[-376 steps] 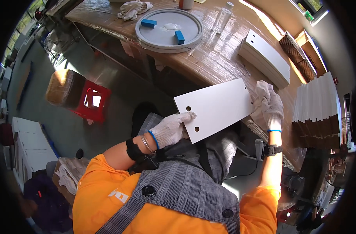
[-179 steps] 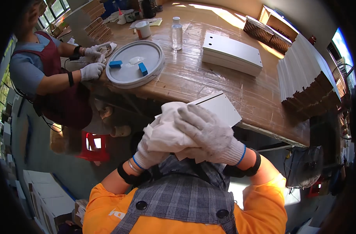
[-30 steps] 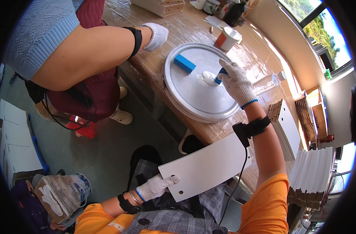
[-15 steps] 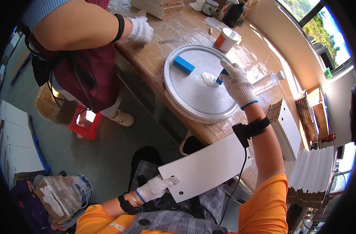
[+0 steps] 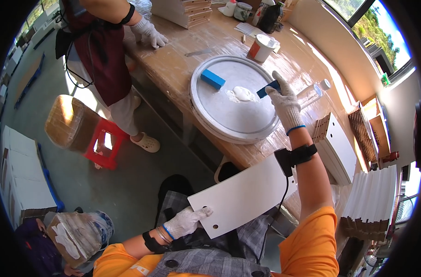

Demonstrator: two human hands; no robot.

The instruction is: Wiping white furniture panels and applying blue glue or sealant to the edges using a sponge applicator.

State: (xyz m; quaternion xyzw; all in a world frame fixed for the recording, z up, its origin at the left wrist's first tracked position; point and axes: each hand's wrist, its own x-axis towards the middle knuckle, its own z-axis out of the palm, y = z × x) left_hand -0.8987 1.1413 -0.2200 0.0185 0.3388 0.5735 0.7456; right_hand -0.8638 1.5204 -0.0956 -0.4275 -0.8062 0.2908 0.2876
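Note:
My left hand [image 5: 186, 222], in a white knit glove, grips the near left end of a white panel [image 5: 243, 194] across my lap; its thumb lies on the face between two round holes. In my gloved right hand [image 5: 285, 104], a small blue block [image 5: 268, 89] is pinched over the right side of a round, pale grey lid [image 5: 233, 122]. A mound of white paste [image 5: 243, 94] sits near the lid's middle, just left of the held block. Another blue block [image 5: 213, 79] rests on the lid's far left part.
A co-worker's gloved hand [image 5: 148, 33] leans on the table [image 5: 176, 71] at the far left. Beyond the lid are a metal scraper [image 5: 198, 52] and a white-and-orange tub [image 5: 261, 48]. On the right are a clear bottle [image 5: 311, 94] and stacked white panels [image 5: 335, 147]. A red stool [image 5: 106, 144] stands on the floor.
My right hand has lifted the blue block clear of the paste and tilted it. The co-worker has shifted back and left, the hand now resting on the table. My left hand keeps its grip.

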